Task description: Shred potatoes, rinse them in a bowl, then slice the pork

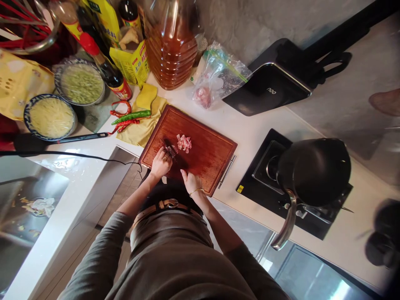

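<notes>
My left hand (161, 162) is on the left part of the reddish wooden cutting board (208, 156), with its fingers curled down on a piece of raw meat (171, 151). Just to the right of those fingers lies a small heap of chopped pink meat (184, 143). At the board's near edge my right hand (193, 183) is closed round the handle of a knife (178, 159). Its dark blade reaches up and left toward the meat, close to my left fingertips. The handle is hidden in my fist, and the blade's outline is hard to make out.
A black pan (314, 173) sits on the hob (259, 166) at right, its handle jutting over the counter edge. A black knife holder (265, 89) stands behind. Chillies (131, 117), covered bowls (50, 116), bottles (112, 77) and a plastic bag (215, 79) are at the back left.
</notes>
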Available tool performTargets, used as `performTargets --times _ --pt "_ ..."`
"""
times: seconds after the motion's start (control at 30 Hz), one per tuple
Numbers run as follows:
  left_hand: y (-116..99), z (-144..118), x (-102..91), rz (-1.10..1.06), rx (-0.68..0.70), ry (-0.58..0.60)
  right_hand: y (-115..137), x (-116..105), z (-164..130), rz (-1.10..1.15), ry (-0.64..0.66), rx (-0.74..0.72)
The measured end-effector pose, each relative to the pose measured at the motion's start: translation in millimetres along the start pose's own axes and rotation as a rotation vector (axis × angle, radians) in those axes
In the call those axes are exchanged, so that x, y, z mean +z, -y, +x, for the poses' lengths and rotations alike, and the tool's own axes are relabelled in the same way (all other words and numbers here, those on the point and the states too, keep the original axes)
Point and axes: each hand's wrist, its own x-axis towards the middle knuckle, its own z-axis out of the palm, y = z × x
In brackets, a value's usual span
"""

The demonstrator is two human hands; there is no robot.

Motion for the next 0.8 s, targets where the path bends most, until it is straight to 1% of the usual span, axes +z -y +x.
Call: performTargets --times 0.1,0.23,0.33,0.47,0.57,0.63,0.7,0.73,0.8 --pt "0 -1 3.0 -0.027 -0.014 -0.004 5 2 3 -0.013 0.012 0.015" --pt "1 -1 7.1 -0.044 -0.034 -0.016 11 8 9 -0.011 -0.016 0.009" --pt "3 -1 9.2 -0.046 -0.028 -0.017 12 8 19 0.026 -0.034 -0.014" --pt "2 -1 7.5 -0.043 -0.016 -0.017 8 5 35 0.166 -0.064 -0.075" --pt "-1 3 -0.1 -0.034 -0.04 -0.005 2 5 38 0.333 -0.109 -0.123" --pt "0 11 -7.7 -0.019 -0.117 0.001 -4 6 34 0.437 -0.16 -0.121" --pt "5 26 -15.5 0.0 -0.183 0.02 -12 6 27 0.518 -0.196 -0.086" --pt "10 35 -18.9 0.004 -0.175 0.045 -16 6 24 0.549 -0.207 -0.062" --pt "22 54 -24.2 0.024 -0.046 0.145 -25 6 17 0.596 -0.22 -0.027"
